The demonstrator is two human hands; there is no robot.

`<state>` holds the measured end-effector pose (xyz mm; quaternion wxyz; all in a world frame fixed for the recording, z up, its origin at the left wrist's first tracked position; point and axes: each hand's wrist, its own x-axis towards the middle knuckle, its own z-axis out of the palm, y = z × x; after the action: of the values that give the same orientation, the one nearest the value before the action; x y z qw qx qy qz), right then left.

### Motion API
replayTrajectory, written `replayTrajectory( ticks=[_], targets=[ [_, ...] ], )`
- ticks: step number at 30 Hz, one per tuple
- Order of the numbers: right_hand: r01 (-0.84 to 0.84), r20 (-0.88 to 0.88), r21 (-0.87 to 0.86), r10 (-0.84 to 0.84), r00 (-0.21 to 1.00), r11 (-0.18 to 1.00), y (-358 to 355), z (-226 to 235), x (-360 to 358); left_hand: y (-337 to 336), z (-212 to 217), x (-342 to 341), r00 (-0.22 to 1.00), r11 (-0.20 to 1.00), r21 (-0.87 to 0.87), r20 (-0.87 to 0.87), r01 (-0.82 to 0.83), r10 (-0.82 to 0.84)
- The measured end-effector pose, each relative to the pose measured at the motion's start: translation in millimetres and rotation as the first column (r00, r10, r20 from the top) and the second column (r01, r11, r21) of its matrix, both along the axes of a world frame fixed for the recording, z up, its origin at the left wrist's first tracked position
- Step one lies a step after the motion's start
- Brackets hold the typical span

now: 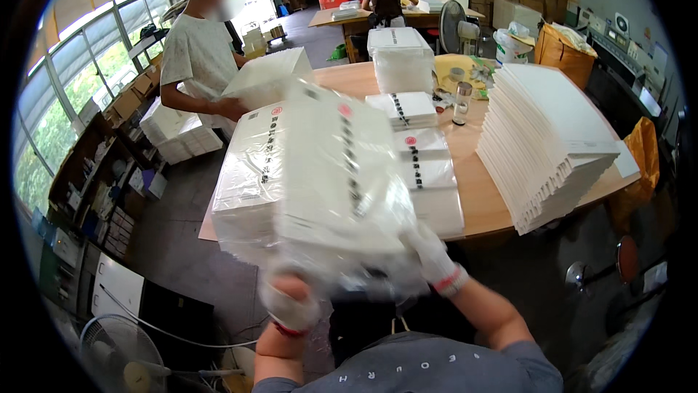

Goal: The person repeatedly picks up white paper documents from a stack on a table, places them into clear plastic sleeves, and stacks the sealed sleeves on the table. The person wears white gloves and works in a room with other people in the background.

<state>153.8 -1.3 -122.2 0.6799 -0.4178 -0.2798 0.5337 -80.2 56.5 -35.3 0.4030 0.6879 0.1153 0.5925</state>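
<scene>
Between my hands is a thick white pack of paper in clear plastic wrap (331, 175), with dark printing and a red mark down its face. It is tilted and smeared by motion. My left hand (291, 302), in a white glove with a red cuff, grips its near left corner. Gloved alike, my right hand (436, 258) holds the near right side; some of its fingers are hidden by the plastic. Just left of the held pack stands a tall stack of similar wrapped packs (247, 175). To its right, flat printed white packs (429, 167) lie on the wooden table (472, 211).
A tall leaning stack of white sheets (538, 138) stands at the table's right. Farther back are another white stack (400, 58) and a glass jar (462, 102). Across the table's left side, a person (196, 58) holds a white block of paper. A fan (120, 357) stands low left.
</scene>
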Motion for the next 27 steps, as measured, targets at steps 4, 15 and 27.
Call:
replayTrajectory(
  ticks=[4,15,27],
  targets=[
    [-0.348,-0.166,0.259,0.396,0.903,0.901,80,24,-16,118,2,-21,0.881,0.924,-0.016,0.293,-0.383,0.371],
    [-0.339,0.005,-0.193,0.346,0.938,0.921,45,-66,-39,100,-268,-62,0.784,0.519,-0.637,-0.233,-0.57,0.575],
    [0.03,-0.027,-0.548,-0.054,0.998,0.836,-89,-139,51,106,-226,270,0.472,0.908,0.418,-0.799,-0.009,0.373]
  ],
)
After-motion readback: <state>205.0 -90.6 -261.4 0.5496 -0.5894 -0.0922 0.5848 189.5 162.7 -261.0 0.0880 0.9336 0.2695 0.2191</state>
